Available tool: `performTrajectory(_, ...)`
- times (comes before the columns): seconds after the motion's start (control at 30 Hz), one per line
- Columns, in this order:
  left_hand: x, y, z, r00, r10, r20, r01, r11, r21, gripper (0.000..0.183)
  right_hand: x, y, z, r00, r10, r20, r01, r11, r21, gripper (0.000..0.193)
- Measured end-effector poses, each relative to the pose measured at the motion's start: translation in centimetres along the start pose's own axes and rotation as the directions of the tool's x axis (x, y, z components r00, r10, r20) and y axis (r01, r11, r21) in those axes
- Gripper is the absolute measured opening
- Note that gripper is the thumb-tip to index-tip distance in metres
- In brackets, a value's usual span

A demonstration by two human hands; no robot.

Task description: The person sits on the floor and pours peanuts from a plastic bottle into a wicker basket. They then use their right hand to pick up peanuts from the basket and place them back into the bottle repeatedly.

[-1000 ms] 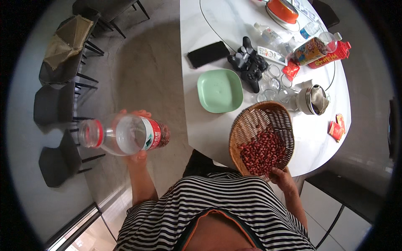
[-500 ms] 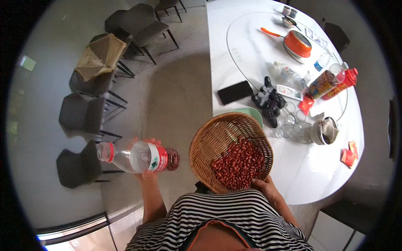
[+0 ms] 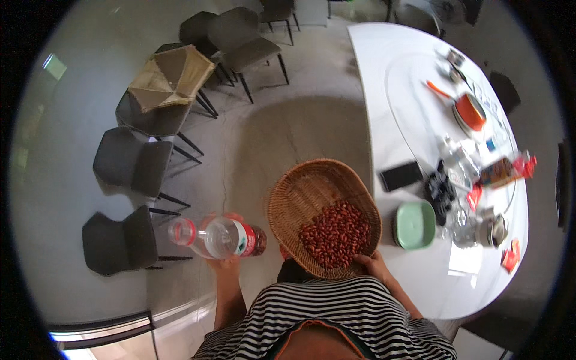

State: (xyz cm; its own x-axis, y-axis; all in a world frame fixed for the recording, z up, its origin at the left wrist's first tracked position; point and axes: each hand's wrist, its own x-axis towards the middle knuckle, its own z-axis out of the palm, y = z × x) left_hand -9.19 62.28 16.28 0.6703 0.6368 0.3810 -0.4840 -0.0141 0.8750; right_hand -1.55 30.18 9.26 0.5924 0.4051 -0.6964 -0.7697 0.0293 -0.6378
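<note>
My left hand (image 3: 225,262) is closed around a clear plastic bottle (image 3: 219,237) with a red-and-white label. The bottle leans with its uncapped, red-ringed mouth to the left, and dark red contents show at its base. My right hand (image 3: 373,264) grips the near right rim of a brown wicker basket (image 3: 300,186), thumb inside. Reddish-brown beans (image 3: 337,234) are heaped in the basket's near right part. It is held in front of my body, tilted toward me, beside the table's left edge.
On the white table (image 3: 414,288) at right are a green tray (image 3: 415,225), a black phone (image 3: 401,176), black game controllers (image 3: 439,192), glass jars (image 3: 461,225) and an orange pan (image 3: 470,111). Grey chairs (image 3: 129,240) line the left; one carries a tan folded cover (image 3: 172,78).
The view has shifted, so the table lies further right. The basket is now off the table's edge, uncovering the green tray. The bottle has come slightly nearer the basket; both grips are unchanged.
</note>
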Motion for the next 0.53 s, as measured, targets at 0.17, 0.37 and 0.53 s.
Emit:
performTrajectory(0.17, 6.0, 3.4, -2.8, 0.999, -0.041, -0.035, 0.049, 0.967, 0.25, 0.09, 3.1, -4.0, 6.8, 0.983, 0.152, -0.105, -0.148, 0.988, 0.043, 0.028)
performTrajectory(0.37, 11.7, 0.6, -6.7, 0.992, -0.124, -0.003, 0.122, 0.97, 0.21, 0.09, 8.2, -3.6, 7.7, 0.995, 0.032, -0.09, -0.046, 0.987, -0.153, 0.031)
performTrajectory(0.53, 21.5, -2.8, -7.8, 0.98, -0.117, 0.16, 0.095, 0.986, 0.14, 0.091, 12.6, -9.1, 15.0, 0.978, 0.11, -0.175, -0.104, 0.994, 0.042, 0.045)
